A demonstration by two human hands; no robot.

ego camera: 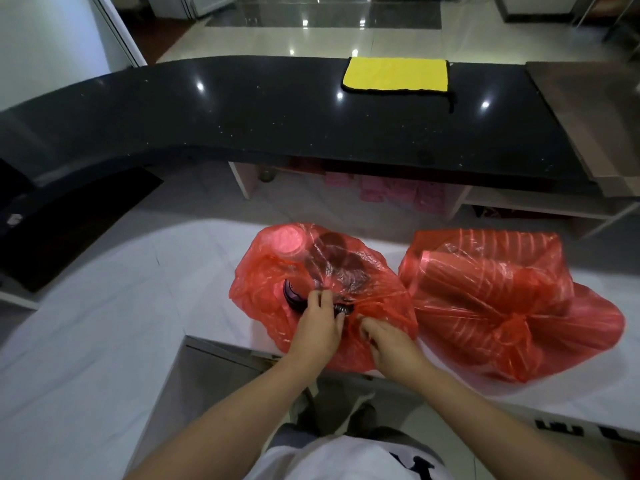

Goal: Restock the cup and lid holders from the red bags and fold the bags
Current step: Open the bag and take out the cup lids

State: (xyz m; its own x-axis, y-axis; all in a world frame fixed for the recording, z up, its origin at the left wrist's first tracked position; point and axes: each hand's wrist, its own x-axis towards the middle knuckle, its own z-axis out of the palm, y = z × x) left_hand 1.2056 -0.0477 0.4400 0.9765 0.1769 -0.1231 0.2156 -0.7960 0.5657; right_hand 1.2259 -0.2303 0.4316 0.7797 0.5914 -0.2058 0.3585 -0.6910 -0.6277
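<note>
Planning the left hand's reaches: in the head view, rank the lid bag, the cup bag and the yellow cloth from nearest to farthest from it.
1. Lid bag: left hand grips its gathered neck.
2. Cup bag: to the right on the white counter.
3. Yellow cloth: far back on the black counter.

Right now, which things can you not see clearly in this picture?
- Head view: lids in the left red bag, blurred by plastic; count unclear.
- Cup stacks in the right red bag, likewise.
- Cup and lid holders: outside the frame.
- Left hand and right hand hide the bag's knot.
</note>
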